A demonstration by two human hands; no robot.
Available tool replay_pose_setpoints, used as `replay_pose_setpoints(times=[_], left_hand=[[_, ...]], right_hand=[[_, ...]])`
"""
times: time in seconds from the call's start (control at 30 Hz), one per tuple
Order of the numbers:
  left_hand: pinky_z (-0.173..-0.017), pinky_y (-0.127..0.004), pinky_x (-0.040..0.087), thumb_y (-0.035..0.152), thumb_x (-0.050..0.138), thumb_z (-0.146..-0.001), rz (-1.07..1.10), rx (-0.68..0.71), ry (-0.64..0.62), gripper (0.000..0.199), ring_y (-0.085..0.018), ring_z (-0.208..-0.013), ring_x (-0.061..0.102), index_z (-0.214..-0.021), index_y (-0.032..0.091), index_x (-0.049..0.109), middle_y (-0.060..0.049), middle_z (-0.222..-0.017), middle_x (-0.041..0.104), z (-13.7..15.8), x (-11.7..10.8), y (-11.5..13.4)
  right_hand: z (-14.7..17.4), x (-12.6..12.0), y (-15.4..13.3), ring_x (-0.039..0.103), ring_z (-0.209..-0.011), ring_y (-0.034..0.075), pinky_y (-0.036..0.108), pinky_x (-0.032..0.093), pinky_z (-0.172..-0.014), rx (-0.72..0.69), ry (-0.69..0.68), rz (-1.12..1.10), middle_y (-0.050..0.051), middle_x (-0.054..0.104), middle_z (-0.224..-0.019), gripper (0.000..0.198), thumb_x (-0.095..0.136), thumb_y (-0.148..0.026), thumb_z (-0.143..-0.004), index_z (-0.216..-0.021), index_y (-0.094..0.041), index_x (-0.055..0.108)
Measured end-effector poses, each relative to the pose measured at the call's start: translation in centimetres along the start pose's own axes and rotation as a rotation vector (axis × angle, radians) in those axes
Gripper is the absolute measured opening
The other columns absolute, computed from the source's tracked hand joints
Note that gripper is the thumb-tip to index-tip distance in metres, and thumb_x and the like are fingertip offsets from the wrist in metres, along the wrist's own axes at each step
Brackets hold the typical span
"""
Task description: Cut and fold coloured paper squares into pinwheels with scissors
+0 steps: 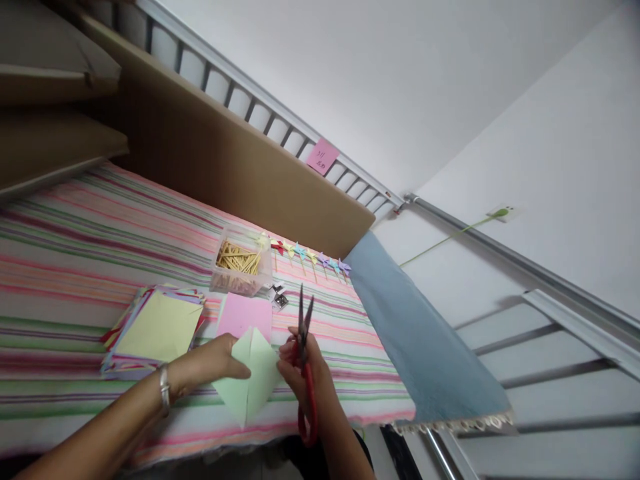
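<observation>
In the head view my left hand [217, 363] is closed on a pale green sheet of paper [259, 373], its thumb lying on top. The sheet shows a line down its middle and stands with its corners pointing up and down. My right hand [317, 380] is closed around a pair of scissors [309, 403] with red handles. Their blades point away from me, slightly parted, to the right of the sheet. The right fingertips are close to the sheet's right corner; whether they touch it, I cannot tell. A pink sheet [245, 313] lies just behind the green one.
Left of my hands sits a stack of coloured paper [160, 327]. Behind are a clear plastic box [240, 267] of thin sticks, small metallic pieces [280, 298] and a row of paper pinwheels [311, 255]. A cardboard panel [240, 160] borders the striped cloth [65, 267].
</observation>
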State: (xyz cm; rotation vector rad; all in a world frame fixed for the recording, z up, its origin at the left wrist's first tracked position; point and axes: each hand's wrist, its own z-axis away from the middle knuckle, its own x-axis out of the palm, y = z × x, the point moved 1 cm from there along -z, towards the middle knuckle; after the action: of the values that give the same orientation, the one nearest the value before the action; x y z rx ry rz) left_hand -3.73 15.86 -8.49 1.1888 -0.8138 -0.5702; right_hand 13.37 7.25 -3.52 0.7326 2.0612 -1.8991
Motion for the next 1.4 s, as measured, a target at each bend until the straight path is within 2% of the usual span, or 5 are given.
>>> replay_pose_setpoints(times=[0.23, 0.57, 0.9, 1.2, 1.4], left_hand=[[-0.055, -0.025, 0.044, 0.02, 0.063, -0.061, 0.021, 0.004, -0.036, 0.02, -0.019, -0.059, 0.061, -0.08, 0.016, 0.07, -0.001, -0.069, 0.071, 0.1, 0.5, -0.1], [-0.079, -0.033, 0.048, 0.031, 0.067, -0.068, 0.645, 0.11, 0.138, 0.035, -0.023, -0.084, 0.064, -0.099, 0.016, 0.063, -0.01, -0.093, 0.07, -0.8, 2.5, -0.2], [-0.07, -0.037, 0.05, 0.03, 0.071, -0.064, 0.561, 0.09, 0.382, 0.047, -0.025, -0.068, 0.066, -0.105, 0.009, 0.062, -0.012, -0.082, 0.073, -1.5, 2.0, -1.5], [-0.073, -0.036, 0.05, 0.031, 0.072, -0.061, 0.579, 0.13, 0.372, 0.045, -0.027, -0.076, 0.066, -0.101, 0.011, 0.065, -0.012, -0.088, 0.072, -1.5, 2.3, -1.7], [-0.079, -0.036, 0.047, 0.029, 0.073, -0.058, 0.402, 0.207, 0.512, 0.055, -0.026, -0.083, 0.065, -0.108, 0.012, 0.06, -0.01, -0.089, 0.072, -0.9, -1.4, 0.8]], right_hand=[[-0.9, 1.8, 1.2, 0.038, -0.047, 0.006, 0.017, 0.032, -0.042, 0.092, -0.033, -0.015, -0.007, 0.043, -0.061, 0.045, 0.048, -0.006, -0.06, -0.102, -0.021, 0.05], [-0.9, 2.4, 2.0, 0.055, -0.063, 0.013, 0.023, 0.047, -0.045, 0.117, 0.272, -0.547, 0.001, 0.053, -0.087, 0.041, 0.053, -0.029, -0.075, -0.113, -0.022, 0.04], [-1.0, 5.1, 1.7, 0.058, -0.079, 0.018, 0.031, 0.049, -0.07, 0.101, 0.242, -0.581, 0.002, 0.058, -0.091, 0.04, 0.054, -0.027, -0.074, -0.111, -0.021, 0.044], [-1.3, 5.1, 1.3, 0.055, -0.067, 0.013, 0.025, 0.046, -0.063, 0.094, 0.311, -0.553, -0.003, 0.052, -0.077, 0.031, 0.054, -0.024, -0.073, -0.104, -0.022, 0.048], [-0.7, 4.2, 2.4, 0.047, -0.053, 0.009, 0.022, 0.041, -0.051, 0.191, 0.162, -0.365, -0.004, 0.052, -0.07, 0.04, 0.058, -0.017, -0.065, -0.104, -0.021, 0.051]])
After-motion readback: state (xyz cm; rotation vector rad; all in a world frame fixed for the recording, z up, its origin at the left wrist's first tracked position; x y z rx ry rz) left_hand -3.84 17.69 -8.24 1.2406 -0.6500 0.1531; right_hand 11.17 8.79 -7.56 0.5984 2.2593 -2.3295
